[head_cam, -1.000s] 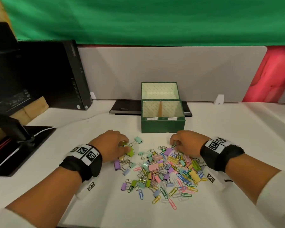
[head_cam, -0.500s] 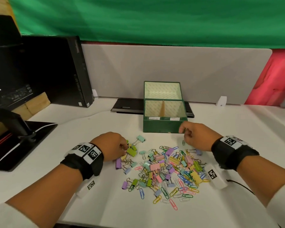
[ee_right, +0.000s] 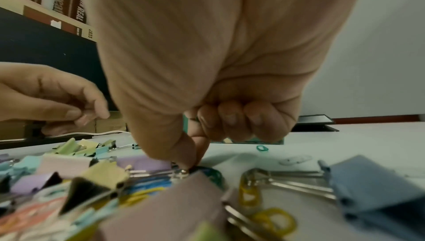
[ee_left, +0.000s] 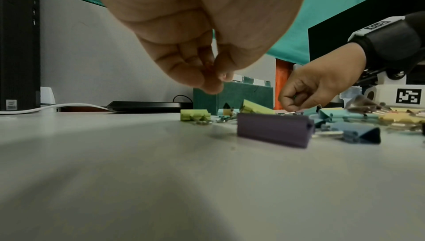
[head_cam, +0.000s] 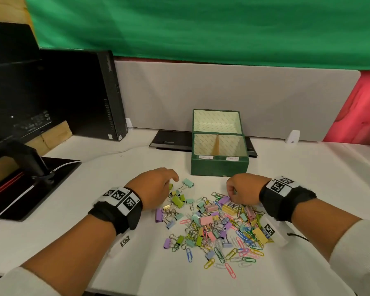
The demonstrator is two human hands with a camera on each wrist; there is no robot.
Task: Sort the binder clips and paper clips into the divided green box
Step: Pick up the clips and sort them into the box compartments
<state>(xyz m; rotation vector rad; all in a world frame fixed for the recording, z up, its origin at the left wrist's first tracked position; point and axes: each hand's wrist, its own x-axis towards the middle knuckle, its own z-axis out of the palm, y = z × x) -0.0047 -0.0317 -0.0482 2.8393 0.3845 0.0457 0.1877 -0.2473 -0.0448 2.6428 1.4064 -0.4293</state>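
Now, by label:
L hand point(head_cam: 153, 189): palm down at pile's left edge, fingers curled, tips pinched; what it holds, can't tell.
R hand point(head_cam: 242, 191): fisted, thumb and forefinger pinch a clip in the pile point(head_cam: 214, 223); other fingers hold a green paper clip point(ee_right: 192, 119).
Green box point(head_cam: 219, 165): lid up, behind the pile, both halves bare.
Desk point(head_cam: 73, 231): white; grey partition point(head_cam: 222, 92) at the back, black PC tower point(head_cam: 90, 92) at far left.

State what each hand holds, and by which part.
Right hand pinches a green paper clip at the pile's edge; which part is hidden. Left hand's fingertips pinch together; contents cannot be told.
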